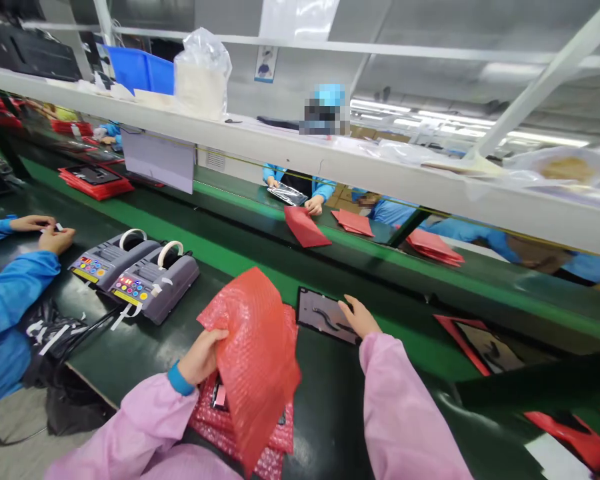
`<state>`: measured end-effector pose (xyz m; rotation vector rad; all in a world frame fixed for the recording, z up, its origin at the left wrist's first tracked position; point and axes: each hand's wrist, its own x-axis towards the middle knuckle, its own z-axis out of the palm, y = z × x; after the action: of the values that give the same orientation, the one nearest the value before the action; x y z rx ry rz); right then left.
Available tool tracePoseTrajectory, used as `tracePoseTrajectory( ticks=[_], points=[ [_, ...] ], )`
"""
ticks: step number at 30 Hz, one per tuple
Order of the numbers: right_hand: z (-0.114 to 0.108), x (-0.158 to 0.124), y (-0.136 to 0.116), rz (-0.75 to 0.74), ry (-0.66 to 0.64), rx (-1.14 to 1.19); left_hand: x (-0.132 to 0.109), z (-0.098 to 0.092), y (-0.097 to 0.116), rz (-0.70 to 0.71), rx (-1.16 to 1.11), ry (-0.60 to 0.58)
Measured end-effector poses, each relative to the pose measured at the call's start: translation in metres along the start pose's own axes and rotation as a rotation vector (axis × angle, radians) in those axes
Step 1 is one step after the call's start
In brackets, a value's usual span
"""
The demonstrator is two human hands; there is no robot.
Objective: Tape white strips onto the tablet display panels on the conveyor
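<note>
My left hand (203,357) pinches the upper left edge of a red bubble-wrap bag (255,353), which hangs tilted above a stack of red bubble bags (214,437) near the table's front edge. Part of a dark item with a pink patch shows under the bag. To the right, my right hand (361,319) rests at the right end of a flat, black-framed panel (320,313) with a grey face and a dark curved strip. Its thumb and fingers are apart, touching the panel's edge.
Two grey tape dispensers (155,287) stand left, beside a person's hands (55,237) and black cables. Across the green belt, a person holds a red bag (305,227) and a dark panel. A white shelf (300,150) crosses above. Another panel on red wrap (490,343) lies right.
</note>
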<state>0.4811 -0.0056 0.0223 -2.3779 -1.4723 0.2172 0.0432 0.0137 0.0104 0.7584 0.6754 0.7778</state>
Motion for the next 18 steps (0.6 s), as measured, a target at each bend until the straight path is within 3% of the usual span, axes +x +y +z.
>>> tracePoseTrajectory(
  ticks=[4,8,13,18],
  points=[
    [0.023,0.022,0.018,0.000,-0.084,-0.146,-0.004,-0.029,-0.005,-0.071,0.395,-0.075],
    [0.042,0.037,0.015,-0.026,-0.119,-0.250,0.005,-0.047,-0.012,0.114,0.818,0.059],
    [0.042,0.048,0.018,-0.037,-0.146,-0.301,0.017,-0.049,-0.005,0.281,1.094,0.132],
    [0.035,0.033,0.020,-0.097,-0.133,-0.259,0.044,-0.038,0.002,0.355,1.191,0.178]
  ],
)
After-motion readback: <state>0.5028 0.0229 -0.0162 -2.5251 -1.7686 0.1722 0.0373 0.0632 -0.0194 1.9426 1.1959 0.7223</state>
